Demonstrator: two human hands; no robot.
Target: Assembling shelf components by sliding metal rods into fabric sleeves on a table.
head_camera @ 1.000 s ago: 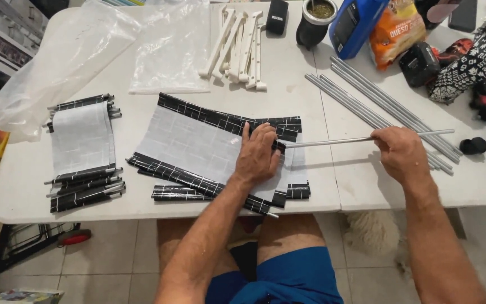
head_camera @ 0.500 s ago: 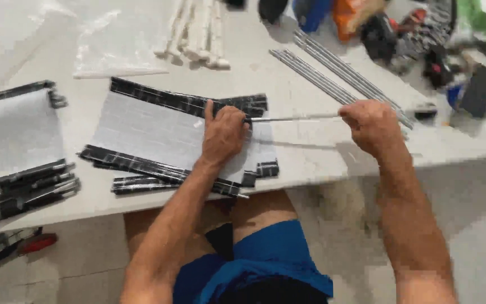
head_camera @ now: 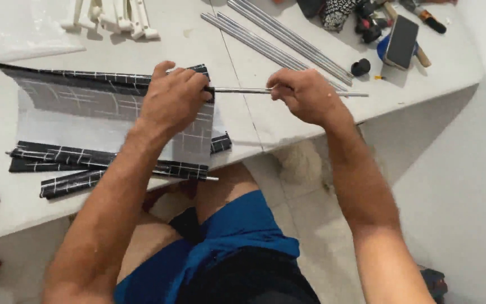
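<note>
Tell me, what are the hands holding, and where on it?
The right hand holds a thin silver metal rod near its middle. The left hand pinches the black-edged grey fabric panel at its top right corner, where the rod enters.

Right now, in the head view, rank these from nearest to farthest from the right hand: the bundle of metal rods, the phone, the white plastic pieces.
From the right hand:
1. Bundle of metal rods, just beyond it.
2. Phone, far right of table.
3. White plastic pieces, far left, past the left hand.

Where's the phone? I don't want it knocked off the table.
In the head view the phone lies at the table's far right, beyond the right hand, beside a black cap.
</note>
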